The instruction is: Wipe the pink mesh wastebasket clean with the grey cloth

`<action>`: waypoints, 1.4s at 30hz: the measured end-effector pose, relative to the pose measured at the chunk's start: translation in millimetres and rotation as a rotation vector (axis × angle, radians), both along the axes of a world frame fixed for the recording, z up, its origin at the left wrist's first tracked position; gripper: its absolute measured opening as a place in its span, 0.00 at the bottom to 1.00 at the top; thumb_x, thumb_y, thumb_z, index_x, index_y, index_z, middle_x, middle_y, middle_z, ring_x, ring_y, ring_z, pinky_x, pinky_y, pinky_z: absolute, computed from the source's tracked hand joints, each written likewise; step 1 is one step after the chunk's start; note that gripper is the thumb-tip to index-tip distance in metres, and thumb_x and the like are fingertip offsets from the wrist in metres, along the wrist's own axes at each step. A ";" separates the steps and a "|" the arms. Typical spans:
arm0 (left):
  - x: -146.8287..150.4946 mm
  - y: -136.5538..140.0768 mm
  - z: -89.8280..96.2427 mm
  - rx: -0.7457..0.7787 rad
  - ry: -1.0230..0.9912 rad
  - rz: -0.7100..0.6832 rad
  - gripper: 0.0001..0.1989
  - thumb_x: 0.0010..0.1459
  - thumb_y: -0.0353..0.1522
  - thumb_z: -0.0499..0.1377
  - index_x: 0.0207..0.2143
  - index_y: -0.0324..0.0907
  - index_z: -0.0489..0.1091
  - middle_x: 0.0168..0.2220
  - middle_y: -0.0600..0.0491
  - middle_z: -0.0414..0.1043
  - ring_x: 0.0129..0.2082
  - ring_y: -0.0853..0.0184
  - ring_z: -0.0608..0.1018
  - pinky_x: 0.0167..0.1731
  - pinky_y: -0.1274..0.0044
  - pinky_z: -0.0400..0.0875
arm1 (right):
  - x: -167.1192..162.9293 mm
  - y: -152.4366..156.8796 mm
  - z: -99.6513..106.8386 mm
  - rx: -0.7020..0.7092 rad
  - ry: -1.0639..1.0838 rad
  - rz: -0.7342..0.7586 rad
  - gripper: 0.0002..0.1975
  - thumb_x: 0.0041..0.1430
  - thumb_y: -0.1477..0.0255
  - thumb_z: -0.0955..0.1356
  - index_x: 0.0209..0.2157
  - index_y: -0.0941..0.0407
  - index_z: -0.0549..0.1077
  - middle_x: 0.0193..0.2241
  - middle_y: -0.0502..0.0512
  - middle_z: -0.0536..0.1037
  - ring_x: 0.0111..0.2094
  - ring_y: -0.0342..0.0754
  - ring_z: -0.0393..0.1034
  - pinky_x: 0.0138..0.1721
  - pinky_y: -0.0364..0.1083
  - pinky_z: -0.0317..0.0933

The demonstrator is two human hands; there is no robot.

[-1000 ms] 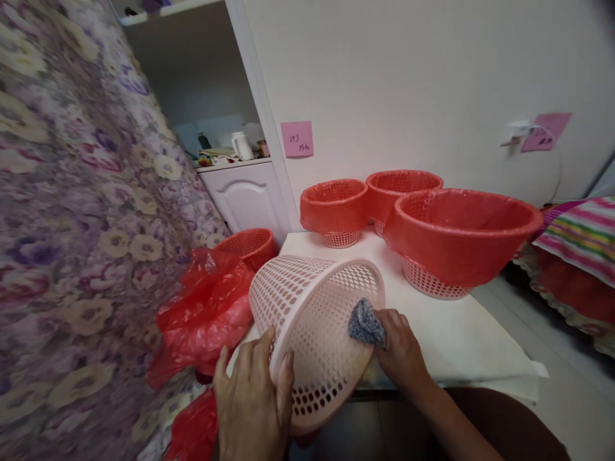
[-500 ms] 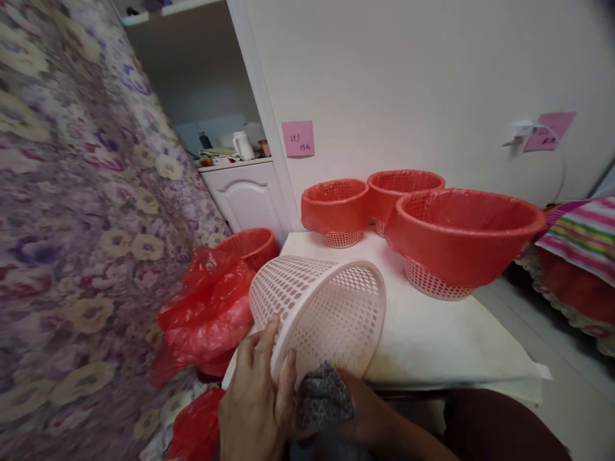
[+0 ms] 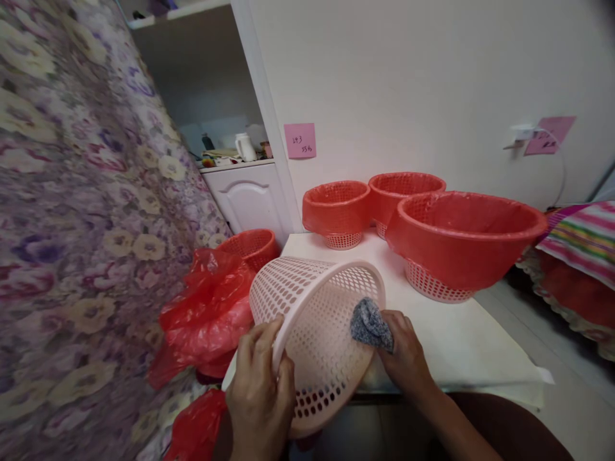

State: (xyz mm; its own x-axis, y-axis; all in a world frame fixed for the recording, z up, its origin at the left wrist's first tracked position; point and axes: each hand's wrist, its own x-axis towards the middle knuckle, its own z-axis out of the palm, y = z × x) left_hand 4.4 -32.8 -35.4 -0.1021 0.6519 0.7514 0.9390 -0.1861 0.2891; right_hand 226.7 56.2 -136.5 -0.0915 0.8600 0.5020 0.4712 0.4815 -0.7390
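Observation:
A pale pink perforated plastic basket (image 3: 288, 285) lies tipped on its side at the near edge of the table, its mouth facing me and to the right. My left hand (image 3: 262, 384) grips the left side of its rim, with the thumb inside and fingers outside. In my right hand (image 3: 406, 352) is a bunched grey cloth (image 3: 369, 325), held at the right side of the basket's mouth. Whether the cloth presses on the inner wall I cannot tell.
On the white-covered table (image 3: 446, 342) stand baskets lined with red bags, including a large one (image 3: 471, 243). Crumpled red plastic bags (image 3: 206, 314) lie at the left, before another red-lined basket (image 3: 252, 246). A floral curtain (image 3: 86, 224) hangs at far left.
My right hand has moved the cloth from the rim's lower left across to the right side of the basket's mouth. The left hand keeps its hold, nearly unmoved.

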 end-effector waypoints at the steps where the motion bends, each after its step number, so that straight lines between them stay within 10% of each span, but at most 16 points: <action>1: -0.5 0.8 -5.5 0.029 -0.007 -0.004 0.18 0.59 0.26 0.51 0.52 0.39 0.64 0.47 0.47 0.65 0.48 0.61 0.70 0.49 0.70 0.65 | 3.3 2.1 -1.0 0.047 -0.079 -0.049 0.25 0.48 0.83 0.64 0.50 0.56 0.66 0.45 0.60 0.70 0.48 0.56 0.61 0.50 0.57 0.60; 12: -4.5 3.4 -21.2 0.001 -0.045 -0.031 0.19 0.62 0.28 0.51 0.55 0.37 0.61 0.46 0.46 0.67 0.47 0.60 0.70 0.48 0.68 0.64 | -22.8 -8.9 -21.7 -0.170 -0.387 0.055 0.25 0.47 0.83 0.62 0.50 0.62 0.70 0.42 0.66 0.72 0.44 0.59 0.63 0.46 0.57 0.61; 23: -15.5 0.9 -2.0 -0.116 0.020 0.069 0.15 0.61 0.35 0.53 0.49 0.43 0.66 0.43 0.51 0.73 0.42 0.61 0.77 0.41 0.70 0.69 | -67.2 -50.6 -0.8 -0.673 0.534 1.069 0.30 0.40 0.69 0.74 0.50 0.52 0.72 0.43 0.52 0.80 0.46 0.55 0.73 0.49 0.52 0.64; 26: -16.7 -0.6 -2.7 -0.129 0.057 0.077 0.17 0.62 0.36 0.52 0.53 0.42 0.64 0.45 0.49 0.72 0.43 0.59 0.76 0.41 0.69 0.70 | -54.1 -39.3 5.0 -0.621 0.466 0.939 0.28 0.41 0.71 0.74 0.49 0.54 0.73 0.42 0.53 0.80 0.45 0.55 0.73 0.50 0.54 0.64; 34: -5.1 0.8 -31.2 0.025 -0.148 0.038 0.18 0.63 0.35 0.52 0.55 0.43 0.65 0.54 0.47 0.59 0.51 0.58 0.69 0.50 0.66 0.66 | 3.5 2.3 -3.7 0.069 -0.116 -0.032 0.25 0.48 0.83 0.63 0.50 0.57 0.65 0.46 0.61 0.70 0.50 0.56 0.62 0.51 0.57 0.61; 42: 5.2 0.8 -40.0 -0.078 -0.194 -0.049 0.19 0.63 0.33 0.52 0.56 0.44 0.60 0.52 0.48 0.63 0.53 0.59 0.68 0.54 0.65 0.63 | -15.3 -6.5 -15.5 -0.167 -0.500 0.018 0.26 0.48 0.84 0.61 0.51 0.60 0.69 0.44 0.65 0.72 0.45 0.58 0.64 0.46 0.55 0.63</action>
